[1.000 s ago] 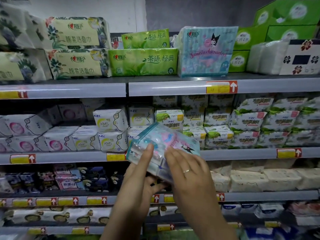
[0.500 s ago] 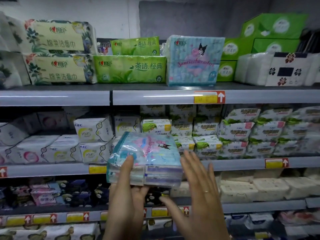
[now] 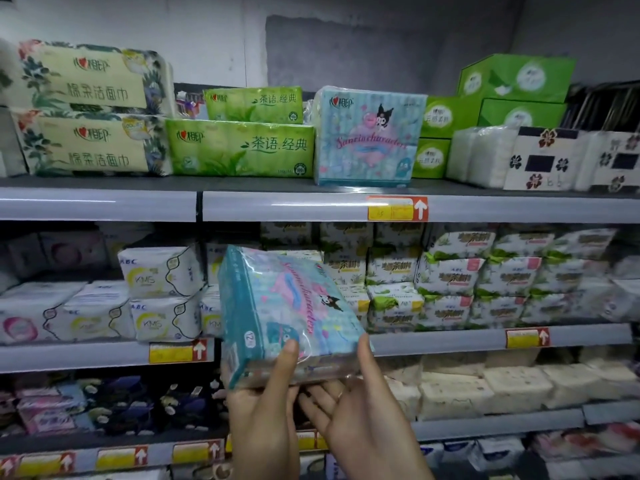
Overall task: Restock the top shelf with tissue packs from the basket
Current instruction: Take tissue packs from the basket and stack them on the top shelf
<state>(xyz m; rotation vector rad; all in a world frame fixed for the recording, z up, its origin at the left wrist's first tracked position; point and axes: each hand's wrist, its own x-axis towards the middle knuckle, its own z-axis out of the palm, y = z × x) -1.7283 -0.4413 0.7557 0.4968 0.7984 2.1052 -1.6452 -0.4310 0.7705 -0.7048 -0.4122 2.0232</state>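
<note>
One head camera faces the top shelf [image 3: 277,206] head-on, close by

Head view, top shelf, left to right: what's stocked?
Stacked cream floral-print tissue packs → stacked green leaf-print plastic tissue packs → pale blue cartoon-print tissue pack → green cardboard tissue boxes → white wrapped packs with dark flower labels.
</note>
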